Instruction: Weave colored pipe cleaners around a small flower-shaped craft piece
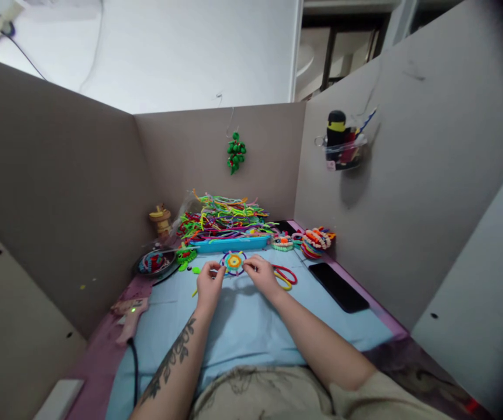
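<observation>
A small round piece of coloured cord (234, 262), with a pale centre, yellow, orange and teal rings and a purple outer ring crossed by spokes, is upright between my hands. My left hand (210, 284) pinches at its left edge, thumb and fingertips together. On the opposite side my right hand (262, 275) is closed in a pinch at the right edge. Red and yellow cords (287, 276) loop out beside my right hand. Close to my left hand lie small green pieces (196, 270). The exact grip of the fingertips is too small to make out.
Behind my hands a blue tray (229, 244) carries a heap of coloured cords (225, 216). A phone (338, 286) lies right, near striped cord pieces (315, 241). Left are a lit glue gun (134, 315) and a dark bowl (169, 267). Grey panels (216, 140) enclose the table.
</observation>
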